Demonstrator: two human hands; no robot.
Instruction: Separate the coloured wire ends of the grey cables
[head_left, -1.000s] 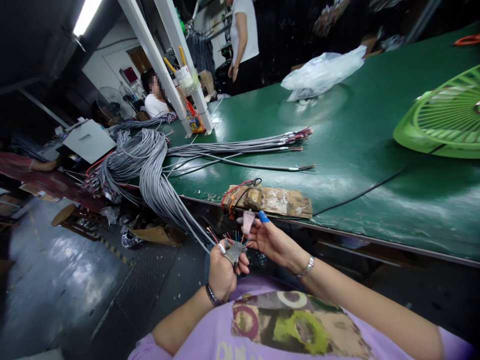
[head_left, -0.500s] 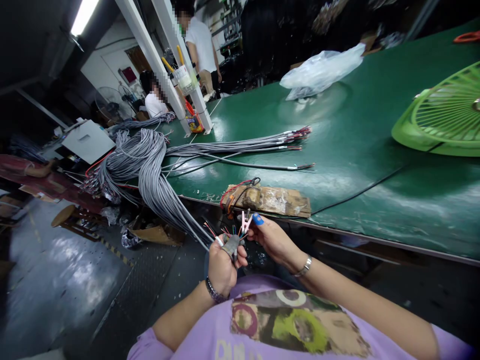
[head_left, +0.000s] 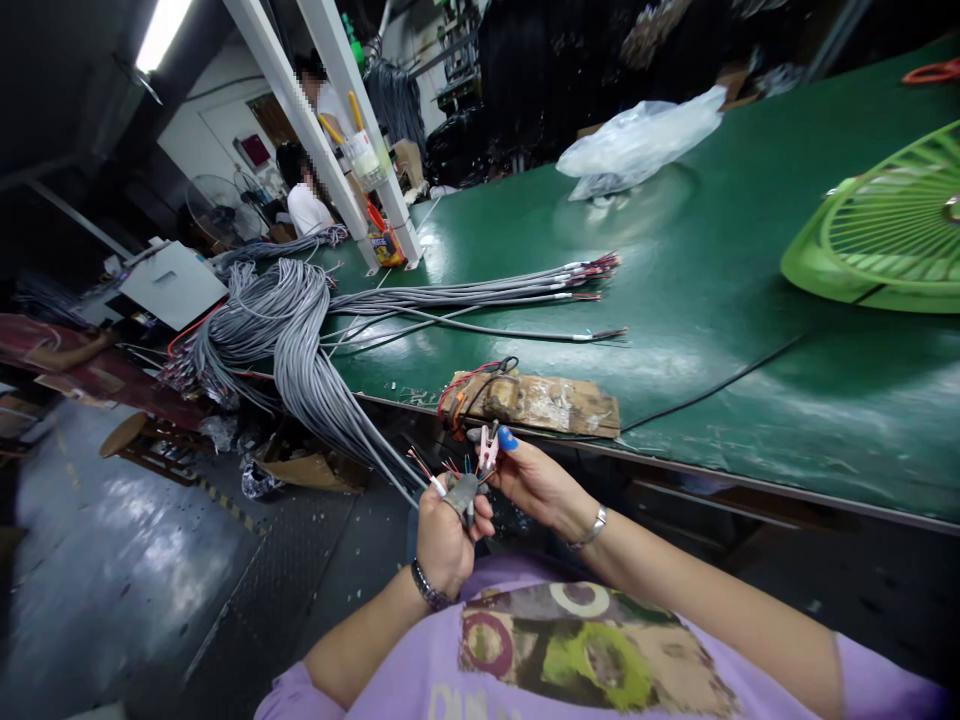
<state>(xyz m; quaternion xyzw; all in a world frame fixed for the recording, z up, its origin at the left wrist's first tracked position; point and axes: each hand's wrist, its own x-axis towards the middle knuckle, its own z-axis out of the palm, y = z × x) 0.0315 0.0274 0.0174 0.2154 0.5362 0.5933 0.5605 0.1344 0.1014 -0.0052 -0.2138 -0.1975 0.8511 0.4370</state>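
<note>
My left hand [head_left: 444, 540] is closed around the end of a grey cable [head_left: 397, 470], a grey cover on its thumb. Thin coloured wires [head_left: 454, 466] fan out above that thumb. Close beside it, my right hand [head_left: 541, 488], with blue wrapping on a fingertip, pinches a small pink clip [head_left: 488, 452]. The clip is right at the wire ends; whether it grips one I cannot tell. A thick bundle of grey cables [head_left: 300, 330] runs from the bench down to my left hand.
On the green bench [head_left: 712, 390] are a wooden board [head_left: 562, 402] with red and black leads, more cables [head_left: 480, 292] with stripped ends, a plastic bag [head_left: 637, 145] and a green fan [head_left: 877, 230]. White posts [head_left: 360, 130] rise at the back. People are visible beyond.
My right hand has shifted slightly left, and the pink clip's arms look closer together. My left hand stays nearly still. A person in the background has moved left behind the posts.
</note>
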